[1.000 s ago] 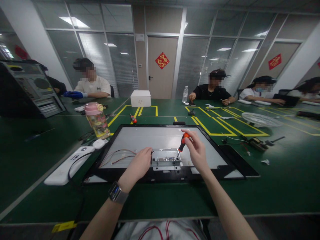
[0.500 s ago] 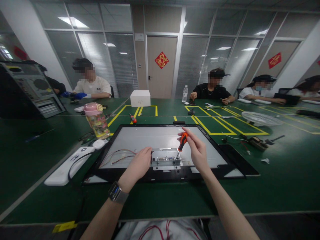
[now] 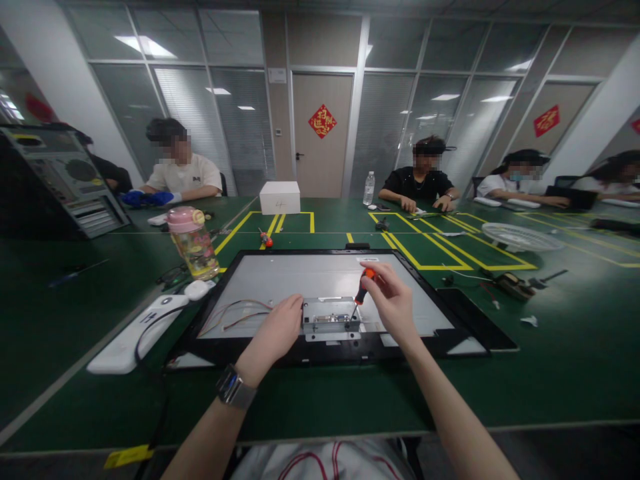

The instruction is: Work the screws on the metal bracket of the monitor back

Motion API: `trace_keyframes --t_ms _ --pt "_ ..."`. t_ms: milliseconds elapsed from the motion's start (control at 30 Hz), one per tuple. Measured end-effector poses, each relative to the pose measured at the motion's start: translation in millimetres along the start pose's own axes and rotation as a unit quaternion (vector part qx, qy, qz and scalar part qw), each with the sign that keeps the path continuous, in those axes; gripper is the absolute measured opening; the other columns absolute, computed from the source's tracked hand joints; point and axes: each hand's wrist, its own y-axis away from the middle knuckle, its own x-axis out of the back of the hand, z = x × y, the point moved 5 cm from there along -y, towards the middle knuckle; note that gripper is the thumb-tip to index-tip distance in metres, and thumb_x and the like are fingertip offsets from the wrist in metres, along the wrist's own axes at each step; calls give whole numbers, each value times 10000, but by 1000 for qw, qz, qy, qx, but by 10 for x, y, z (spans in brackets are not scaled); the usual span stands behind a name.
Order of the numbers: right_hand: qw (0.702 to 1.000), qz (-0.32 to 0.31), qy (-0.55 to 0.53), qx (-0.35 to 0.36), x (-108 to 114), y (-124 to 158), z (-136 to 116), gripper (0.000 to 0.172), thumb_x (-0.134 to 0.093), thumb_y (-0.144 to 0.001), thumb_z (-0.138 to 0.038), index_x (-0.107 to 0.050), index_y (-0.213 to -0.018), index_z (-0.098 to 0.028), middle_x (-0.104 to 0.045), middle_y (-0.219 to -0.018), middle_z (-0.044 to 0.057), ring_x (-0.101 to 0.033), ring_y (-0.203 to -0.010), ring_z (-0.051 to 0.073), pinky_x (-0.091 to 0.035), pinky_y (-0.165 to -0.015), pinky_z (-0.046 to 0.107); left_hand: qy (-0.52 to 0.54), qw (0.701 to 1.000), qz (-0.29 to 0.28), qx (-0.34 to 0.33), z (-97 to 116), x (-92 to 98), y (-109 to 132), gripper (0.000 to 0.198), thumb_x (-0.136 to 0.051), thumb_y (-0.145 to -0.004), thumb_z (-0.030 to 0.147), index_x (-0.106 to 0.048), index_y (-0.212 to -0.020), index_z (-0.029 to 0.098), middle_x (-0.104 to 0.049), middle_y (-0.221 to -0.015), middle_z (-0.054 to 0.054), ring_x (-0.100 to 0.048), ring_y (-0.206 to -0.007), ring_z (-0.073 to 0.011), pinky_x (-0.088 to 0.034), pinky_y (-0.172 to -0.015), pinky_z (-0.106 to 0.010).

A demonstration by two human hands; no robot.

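Observation:
A black-framed monitor panel [image 3: 280, 273] lies face down on the green table, its pale back up. A small metal bracket box [image 3: 330, 315] sits near its front edge, with thin wires [image 3: 240, 310] running left of it. My left hand [image 3: 274, 331] rests against the box's left side, fingers curled on it. My right hand [image 3: 393, 299] is closed round an orange-and-black screwdriver [image 3: 361, 288], whose tip stands on the box's right end.
A pink-lidded bottle [image 3: 193, 241], a white mouse [image 3: 197, 289] and a white keyboard-like unit [image 3: 135, 331] lie at left. A computer case [image 3: 55, 177] stands far left. A white box [image 3: 280, 197], a fan grille [image 3: 520, 237] and small tools lie beyond. Several people sit across the table.
My right hand's fingers have shifted round the screwdriver handle, covering more of it. The left hand has stayed on the box. A person opposite has moved both hands.

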Motion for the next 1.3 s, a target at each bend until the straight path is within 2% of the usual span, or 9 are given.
trace_keyframes --t_ms 167,367,533,667,767,833,900,1033,1300 --pt "999 13 -42 -16 13 -15 34 123 -759 -783 -276 -740 -902 -254 -626 -889 23 -619 -814 179 -527 -727 317 2 1000 6 -3 -19 -10 5 386 -353 -965 118 -563 -1288 95 -603 -1365 -193 -584 -1261 -259 -433 -1097 -439" --pt "996 -25 -64 -48 -19 7 48 296 -534 -963 -393 -677 -1176 -245 -702 -975 68 -663 -885 213 -558 -827 404 -13 1000 6 -5 -1 -8 13 387 -349 -966 103 -561 -1289 79 -606 -1355 -199 -588 -1255 -260 -435 -1093 -423" --pt "999 -27 -32 -34 -20 2 33 214 -643 -898 -393 -712 -1045 -254 -660 -966 49 -649 -844 198 -561 -769 354 -5 1000 8 2 1 1 11 382 -363 -967 99 -559 -1294 87 -600 -1364 -198 -579 -1268 -260 -427 -1101 -423" --pt "997 -63 -20 -30 -32 6 40 300 -573 -936 -335 -650 -1218 -269 -662 -946 41 -672 -804 190 -566 -749 352 -20 1000 -12 0 15 13 8 382 -371 -966 92 -561 -1297 91 -600 -1370 -186 -584 -1261 -255 -424 -1104 -407" --pt "994 -90 52 24 -38 26 4 387 -534 -943 -273 -584 -1326 -263 -692 -955 46 -672 -825 202 -554 -798 386 -21 1000 -3 -3 25 25 14 383 -360 -969 92 -557 -1296 70 -601 -1363 -197 -586 -1256 -259 -430 -1100 -412" --pt "990 -76 105 56 -33 45 -23 415 -534 -935 -246 -569 -1349 -251 -701 -937 47 -659 -817 204 -545 -802 390 -15 1000 7 -3 24 25 18 381 -358 -966 90 -560 -1288 66 -603 -1356 -202 -584 -1258 -259 -433 -1097 -412" --pt "990 -25 124 59 -15 63 -34 422 -542 -933 -248 -566 -1354 -243 -688 -949 54 -645 -778 193 -546 -770 375 -10 1000 10 -3 20 20 20 380 -361 -961 88 -563 -1282 80 -611 -1348 -192 -586 -1257 -253 -437 -1092 -407" --pt "995 76 63 9 -36 118 17 440 -557 -943 -285 -532 -1381 -253 -646 -962 51 -643 -783 180 -563 -739 339 2 1000 10 -1 8 19 18 373 -359 -965 102 -571 -1271 115 -624 -1341 -167 -592 -1250 -244 -443 -1084 -406" --pt "998 21 9 -51 -259 215 230 426 -599 -925 -313 -548 -1343 -256 -642 -902 31 -645 -787 183 -579 -730 346 15 1000 19 0 -14 -10 21 383 -347 -960 106 -571 -1270 118 -623 -1341 -167 -589 -1249 -241 -432 -1092 -421"
